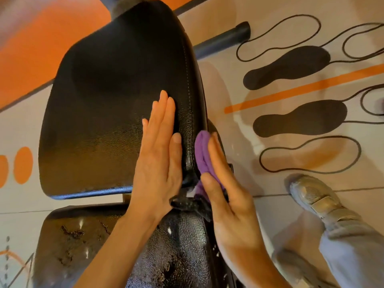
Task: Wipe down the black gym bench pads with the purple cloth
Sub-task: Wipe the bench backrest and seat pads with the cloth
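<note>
Purple cloth [204,154], soft and bunched into folds, is pressed against the right side edge of the black back pad [116,96] near its lower right corner. Right hand [226,196] pins it there with flat fingers. Left hand [160,154] lies open, palm down on the pad's grained top. Seat pad [182,246] below is scuffed and cracked.

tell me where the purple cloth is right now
In the head view, the purple cloth is pressed under the right hand against the right side edge of the upper bench pad, beside the left hand lying flat on top.
</note>
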`<state>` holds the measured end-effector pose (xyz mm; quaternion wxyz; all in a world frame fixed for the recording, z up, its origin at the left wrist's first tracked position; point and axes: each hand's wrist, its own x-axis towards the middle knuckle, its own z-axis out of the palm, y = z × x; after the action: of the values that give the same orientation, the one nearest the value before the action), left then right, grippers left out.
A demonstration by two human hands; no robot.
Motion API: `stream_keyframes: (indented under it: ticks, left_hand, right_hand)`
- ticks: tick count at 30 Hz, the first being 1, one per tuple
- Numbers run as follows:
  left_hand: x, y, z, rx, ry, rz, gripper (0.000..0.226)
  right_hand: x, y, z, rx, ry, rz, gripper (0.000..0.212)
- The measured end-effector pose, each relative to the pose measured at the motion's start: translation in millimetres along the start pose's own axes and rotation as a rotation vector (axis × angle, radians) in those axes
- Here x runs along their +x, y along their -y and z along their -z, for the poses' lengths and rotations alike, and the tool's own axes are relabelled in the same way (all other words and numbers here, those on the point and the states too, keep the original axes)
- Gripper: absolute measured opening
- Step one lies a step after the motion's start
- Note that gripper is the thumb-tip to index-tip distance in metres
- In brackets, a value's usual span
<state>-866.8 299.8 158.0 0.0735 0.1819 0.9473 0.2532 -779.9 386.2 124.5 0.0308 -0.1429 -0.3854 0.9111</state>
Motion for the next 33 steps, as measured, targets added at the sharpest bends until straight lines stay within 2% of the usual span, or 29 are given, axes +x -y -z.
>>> stream_keyframes:
  ticks: [4,6,7,10,12,14,18,20,21,23,25,28,31,33]
  left_hand:
    - [0.2,-1.0,1.0,-0.024,0.008,-0.002,0.052]
    - [0.8,-1.7,0.8,-0.001,0.005,-0.008,0.051]
    - [1.1,-1.3,0.6,0.009,0.008,-0.007,0.051]
    - [1.4,-0.9,0.7,-0.026,0.02,0.014,0.051]
    - [1.4,-1.4,1.4,-0.04,0.025,0.034,0.052]
    - [2.3,-4.1,3.1,-0.05,0.038,0.061,0.053]
    - [12.1,-7.9,12.5,0.033,0.012,0.072,0.049]
    - [31.9,-6.8,18.5,0.01,-0.04,0.117,0.049]
    - [44.9,-5.5,21.0,-0.011,-0.068,0.136,0.049]
    - [74.4,-2.2,22.1,-0.041,-0.099,0.163,0.048]
    - [101.0,1.2,18.5,-0.031,-0.089,0.18,0.048]
    - [121.4,7.1,10.9,-0.017,-0.055,0.159,0.048]
    - [123.0,9.8,7.2,0.007,-0.072,0.152,0.048]
    - [122.6,10.2,6.1,-0.006,-0.079,0.148,0.049]
  right_hand:
    - [54.3,12.3,-4.4,-0.138,-0.021,0.035,0.044]
    - [96.8,23.8,-6.9,-0.106,0.0,0.027,0.042]
    - [102.0,21.4,-4.0,-0.11,0.008,0.096,0.042]
    - [57.1,6.3,0.2,-0.205,0.005,0.145,0.044]
    - [24.2,1.0,-0.8,-0.223,-0.05,0.099,0.045]
    - [34.3,0.3,-2.8,-0.251,-0.093,0.128,0.042]
    - [125.2,30.2,1.8,-0.022,-0.023,0.005,0.04]
    - [131.0,39.2,1.9,-0.006,-0.012,-0.03,0.04]
    - [119.3,36.8,1.5,-0.048,-0.028,-0.002,0.04]
    - [89.5,24.1,-5.7,-0.288,-0.123,0.122,0.038]
    - [83.3,14.5,-9.0,-0.435,-0.098,0.164,0.042]
    - [146.7,19.3,-2.8,-0.154,-0.081,0.059,0.035]
    - [197.7,34.8,-1.8,-0.103,-0.102,-0.101,0.033]
    - [173.7,33.6,-2.7,-0.201,-0.11,-0.024,0.036]
